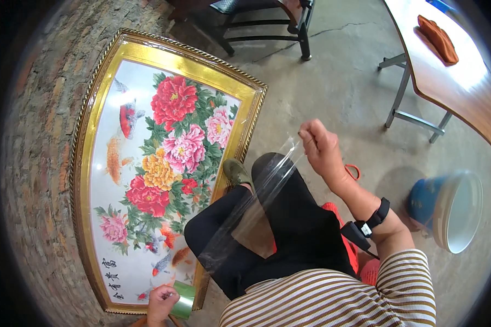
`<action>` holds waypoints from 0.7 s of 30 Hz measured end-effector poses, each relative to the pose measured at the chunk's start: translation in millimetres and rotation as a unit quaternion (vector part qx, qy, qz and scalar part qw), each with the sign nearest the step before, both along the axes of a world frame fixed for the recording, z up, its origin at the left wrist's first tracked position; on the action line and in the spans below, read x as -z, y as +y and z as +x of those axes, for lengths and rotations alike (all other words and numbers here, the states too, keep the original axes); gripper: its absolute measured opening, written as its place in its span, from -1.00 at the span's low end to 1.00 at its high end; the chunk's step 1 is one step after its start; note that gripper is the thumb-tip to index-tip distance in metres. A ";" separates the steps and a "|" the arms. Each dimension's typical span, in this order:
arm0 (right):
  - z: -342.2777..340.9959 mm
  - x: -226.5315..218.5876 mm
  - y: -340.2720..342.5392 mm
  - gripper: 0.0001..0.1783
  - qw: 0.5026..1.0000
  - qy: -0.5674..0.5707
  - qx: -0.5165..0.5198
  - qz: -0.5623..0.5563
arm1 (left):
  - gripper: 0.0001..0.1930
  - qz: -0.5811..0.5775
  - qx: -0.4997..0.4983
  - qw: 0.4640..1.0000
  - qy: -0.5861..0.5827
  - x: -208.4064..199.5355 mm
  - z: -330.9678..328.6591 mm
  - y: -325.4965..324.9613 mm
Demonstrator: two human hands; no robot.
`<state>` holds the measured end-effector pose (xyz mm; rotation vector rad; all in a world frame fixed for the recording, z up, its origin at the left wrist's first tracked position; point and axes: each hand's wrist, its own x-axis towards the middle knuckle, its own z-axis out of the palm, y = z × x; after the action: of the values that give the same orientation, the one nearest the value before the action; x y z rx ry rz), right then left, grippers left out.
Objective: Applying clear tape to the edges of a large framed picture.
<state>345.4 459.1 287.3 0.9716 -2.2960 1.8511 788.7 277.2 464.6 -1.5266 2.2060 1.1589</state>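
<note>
Right fingers (307,134) pinch clear film (253,199); its long way slants back and left, toward the green roll (185,301) left fingers (170,297) hold.

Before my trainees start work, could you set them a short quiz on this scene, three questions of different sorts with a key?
1. Multiple choice: what does the person's right hand hold?
A) a pair of scissors
B) a clear plastic strip
C) a paintbrush

2. True or false: the framed flower picture is to the left of the bucket.

3. Fill in the blank: the orange cloth lies on the ____.

Key:
1. B
2. True
3. table
</note>
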 end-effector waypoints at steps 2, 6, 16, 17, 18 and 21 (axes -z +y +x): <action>-7.4 4.4 -8.5 -0.88 0.963 -0.243 -0.036 -0.113 | -0.95 0.010 -0.028 0.999 0.018 2.1 -0.1 -1.2; -21.9 6.6 -20.5 -0.86 0.945 -0.273 -0.105 -0.149 | -0.94 -0.010 -0.050 0.998 0.033 0.3 -5.9 -12.5; -41.9 -14.7 -52.5 -0.87 0.935 -0.301 -0.091 -0.162 | -0.93 -0.071 -0.042 0.996 0.047 -34.6 -40.7 -33.1; -43.3 -14.6 -56.8 -0.88 0.933 -0.306 -0.080 -0.170 | -0.93 -0.070 -0.048 0.996 0.039 -36.1 -44.3 -35.7; -46.0 -13.4 -60.7 -0.88 0.933 -0.304 -0.083 -0.172 | -0.93 -0.073 -0.049 0.995 0.041 -36.4 -48.4 -38.5; -58.5 -4.7 -72.3 -0.89 0.941 -0.291 -0.064 -0.162 | -0.93 -0.074 -0.047 0.995 0.048 -31.5 -61.9 -50.3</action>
<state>286.9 386.8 291.9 0.5913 -2.0907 2.7637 726.7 226.9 496.1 -1.6830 2.3521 1.1408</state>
